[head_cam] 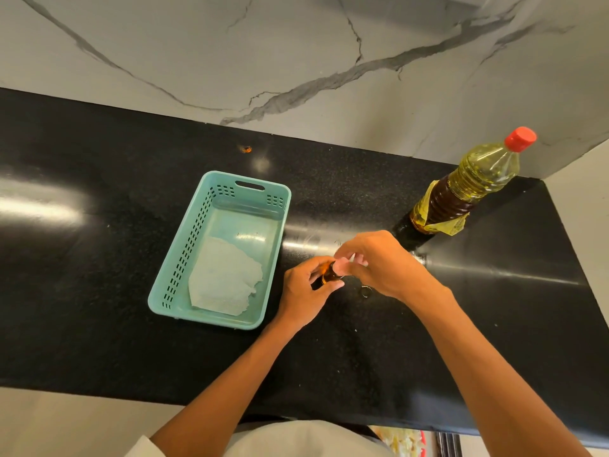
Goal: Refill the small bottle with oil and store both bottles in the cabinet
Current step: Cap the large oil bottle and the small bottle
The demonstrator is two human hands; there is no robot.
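Early stage: left hand grips small amber glass bottle over black bench; right hand pinches its cap. Tall red-capped plastic oil bottle stands sealed. Pouring, storing remain.

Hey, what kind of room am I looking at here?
Most likely a home kitchen: a black stone counter against a marble-look wall, with a big oil bottle standing on it and a teal basket nearby.
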